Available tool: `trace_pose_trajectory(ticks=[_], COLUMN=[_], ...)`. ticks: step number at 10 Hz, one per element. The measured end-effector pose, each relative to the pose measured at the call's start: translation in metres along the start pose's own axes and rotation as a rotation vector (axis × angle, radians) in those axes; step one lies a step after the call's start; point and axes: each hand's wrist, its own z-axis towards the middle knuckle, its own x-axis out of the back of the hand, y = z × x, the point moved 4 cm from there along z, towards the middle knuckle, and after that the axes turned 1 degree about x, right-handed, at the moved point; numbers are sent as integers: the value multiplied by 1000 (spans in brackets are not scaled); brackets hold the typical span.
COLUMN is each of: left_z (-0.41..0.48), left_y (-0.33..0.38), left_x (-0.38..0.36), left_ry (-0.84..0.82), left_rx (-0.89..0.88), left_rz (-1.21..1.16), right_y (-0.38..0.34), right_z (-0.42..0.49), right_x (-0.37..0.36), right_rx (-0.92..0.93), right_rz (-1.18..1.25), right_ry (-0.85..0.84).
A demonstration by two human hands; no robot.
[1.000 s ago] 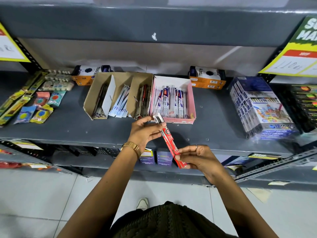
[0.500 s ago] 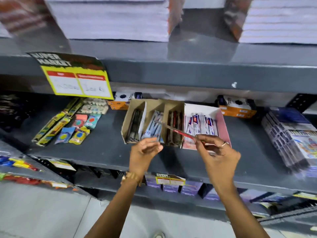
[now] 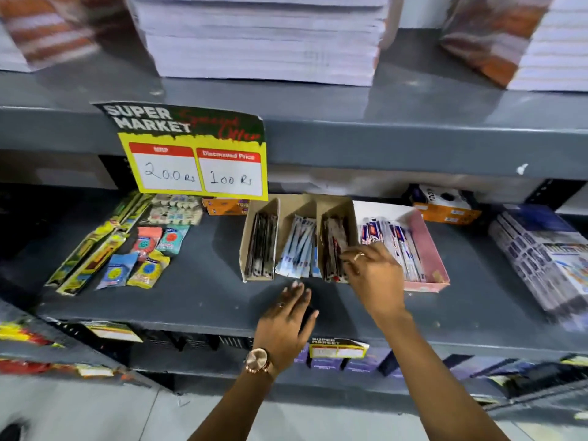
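Note:
A brown cardboard box [image 3: 296, 203] with three compartments stands on the grey shelf [image 3: 197, 300]. It holds dark packs [image 3: 261, 246], blue pen packs [image 3: 299, 249] and red pen packs [image 3: 332, 243]. My right hand [image 3: 375, 278] reaches over the right compartment, its curled fingertips pinching a red pen pack among the others there. My left hand [image 3: 288, 316], with a watch on the wrist, rests flat on the shelf in front of the box, fingers straight. A pink box [image 3: 429, 253] of white-and-blue packs sits directly to the right.
A yellow price sign [image 3: 197, 167] hangs from the upper shelf, which carries stacks of notebooks [image 3: 261, 43]. Eraser packs [image 3: 146, 253] and long yellow packs [image 3: 92, 253] lie at the left. An orange box [image 3: 445, 208] and wrapped boxes [image 3: 541, 259] sit at the right.
My right hand carried the red pen pack forward and down into the right compartment. My left hand let go of the pack and dropped flat onto the shelf. The view tilted upward.

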Motion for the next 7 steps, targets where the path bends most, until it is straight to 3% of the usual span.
trace_pose_trajectory(ticks=[2, 5, 6, 7], left_z=[-1, 1, 0, 1], left_y=[3, -1, -2, -1], left_x=[-10, -13, -15, -12], left_ry=[55, 20, 37, 20], left_rx=[-91, -66, -89, -78], left_rz=[103, 95, 116, 164], right_y=[-7, -11, -9, -5], right_z=[-6, -20, -27, -34], right_x=[-31, -45, -37, -16], right_rx=[-22, -63, -18, -157], right_rz=[-277, -253, -175, -30], right_ry=[-144, -264, -194, -79])
